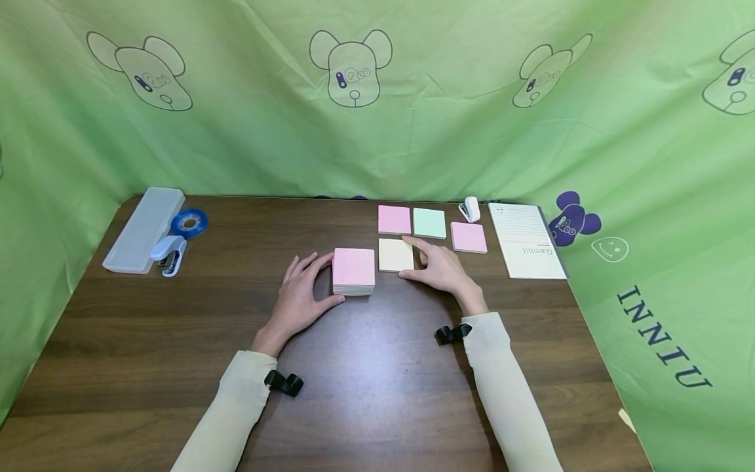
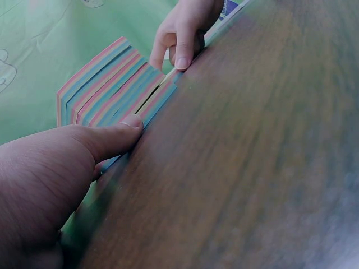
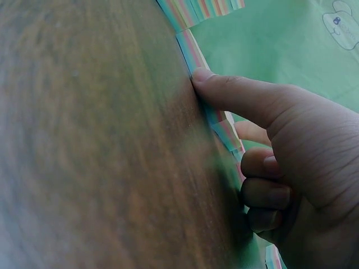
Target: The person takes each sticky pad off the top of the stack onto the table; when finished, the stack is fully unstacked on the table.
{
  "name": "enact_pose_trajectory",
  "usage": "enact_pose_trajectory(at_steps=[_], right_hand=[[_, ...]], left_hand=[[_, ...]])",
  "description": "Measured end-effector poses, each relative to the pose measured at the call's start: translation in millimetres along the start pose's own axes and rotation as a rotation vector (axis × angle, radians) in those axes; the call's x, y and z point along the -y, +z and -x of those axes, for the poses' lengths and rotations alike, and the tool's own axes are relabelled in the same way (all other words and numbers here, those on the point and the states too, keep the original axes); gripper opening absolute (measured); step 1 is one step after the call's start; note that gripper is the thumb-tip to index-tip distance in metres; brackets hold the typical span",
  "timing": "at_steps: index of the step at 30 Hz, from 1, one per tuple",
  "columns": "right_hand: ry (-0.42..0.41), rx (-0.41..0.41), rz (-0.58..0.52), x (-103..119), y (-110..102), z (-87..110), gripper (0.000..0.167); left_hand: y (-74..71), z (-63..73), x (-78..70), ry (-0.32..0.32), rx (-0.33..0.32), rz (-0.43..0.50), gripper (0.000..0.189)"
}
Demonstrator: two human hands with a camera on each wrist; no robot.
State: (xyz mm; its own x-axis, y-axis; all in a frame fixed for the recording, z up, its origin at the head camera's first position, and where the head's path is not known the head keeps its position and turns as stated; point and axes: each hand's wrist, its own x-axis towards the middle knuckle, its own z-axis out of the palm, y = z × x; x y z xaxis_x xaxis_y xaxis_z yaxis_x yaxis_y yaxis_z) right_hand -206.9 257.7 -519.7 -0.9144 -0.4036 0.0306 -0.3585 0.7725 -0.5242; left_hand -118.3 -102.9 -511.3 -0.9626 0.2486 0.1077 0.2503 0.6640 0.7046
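A tall stack of sticky notes (image 1: 354, 267), pink on top, stands mid-table; striped layers of pink, yellow and blue show along its side in the left wrist view. My left hand (image 1: 301, 298) holds it from the left, thumb on the near side and index finger at the far left corner. Just right of the stack lies a low sticky note pad (image 1: 394, 255) with a yellow top. My right hand (image 1: 441, 267) pinches that pad between thumb and index finger at its near and far edges; the other fingers are curled in, as the right wrist view shows.
Behind lie a pink pad (image 1: 394, 219) and a mint pad (image 1: 429, 223); another pink pad (image 1: 468, 237) is right. A small white stapler (image 1: 470, 209) and notepad (image 1: 525, 240) stand beyond. At left are a plastic case (image 1: 146, 229), blue tape roll (image 1: 189, 223) and blue-white stapler (image 1: 169, 254).
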Motion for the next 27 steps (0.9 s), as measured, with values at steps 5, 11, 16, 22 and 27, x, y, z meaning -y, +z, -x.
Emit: enact_pose_trajectory(at_steps=[5,11,16,22,27], right_hand=[[0.003,0.005,-0.014,10,-6,2.9,0.089],[-0.010,0.015,-0.010,10,-5,2.8,0.089],[-0.018,0.026,-0.021,16,-11,5.2,0.089],[0.000,0.036,-0.017,15,-11,4.6,0.094],[-0.040,0.018,-0.063,9,-9,5.9,0.092]], left_hand=[[0.2,-0.1,0.2,0.001,0.000,-0.005,0.094],[0.4,0.2,0.7,-0.001,-0.002,-0.009,0.094],[0.2,0.2,0.6,0.002,-0.002,-0.012,0.093],[0.5,0.3,0.5,0.001,0.001,-0.012,0.094],[0.8,0.1,0.6,-0.004,0.002,-0.012,0.094]])
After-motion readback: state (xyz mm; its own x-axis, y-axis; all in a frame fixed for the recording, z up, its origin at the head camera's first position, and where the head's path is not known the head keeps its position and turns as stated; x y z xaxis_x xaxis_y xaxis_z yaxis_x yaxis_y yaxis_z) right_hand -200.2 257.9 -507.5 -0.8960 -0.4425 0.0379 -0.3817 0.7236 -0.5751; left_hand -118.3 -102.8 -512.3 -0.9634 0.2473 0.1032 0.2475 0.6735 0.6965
